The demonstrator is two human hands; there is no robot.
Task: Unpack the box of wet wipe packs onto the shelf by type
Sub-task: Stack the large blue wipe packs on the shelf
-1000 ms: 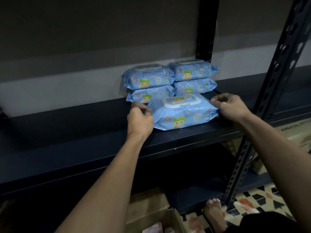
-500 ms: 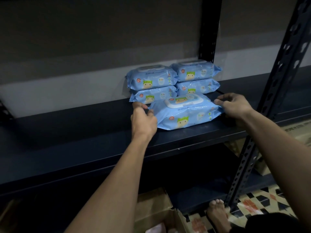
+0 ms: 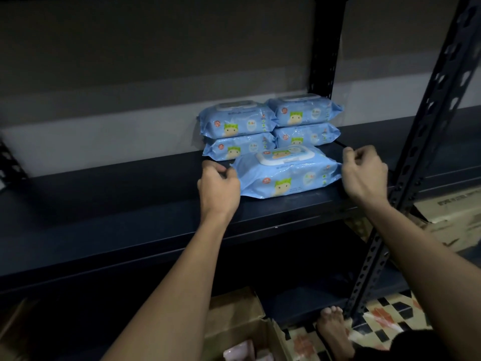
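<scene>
A blue wet wipe pack [image 3: 286, 175] lies flat on the dark shelf [image 3: 130, 204], in front of two stacks of matching blue packs [image 3: 270, 127], each two high, against the back wall. My left hand [image 3: 218, 186] pinches the front pack's left sealed edge with curled fingers. My right hand [image 3: 364, 173] sits at the pack's right end, fingers curled against that edge. The open cardboard box [image 3: 234, 332] stands on the floor below, with pink packs [image 3: 236, 353] showing inside.
A perforated steel upright [image 3: 426, 142] runs close by my right wrist, and a second post [image 3: 324, 61] stands behind the stacks. Another carton [image 3: 447, 214] sits at the right beyond the upright. A bare foot [image 3: 335, 332] rests on patterned floor tiles.
The front pack has shifted slightly back and right toward the stacks. My right hand's fingers have curled in at the pack's end; my left hand keeps its pinch.
</scene>
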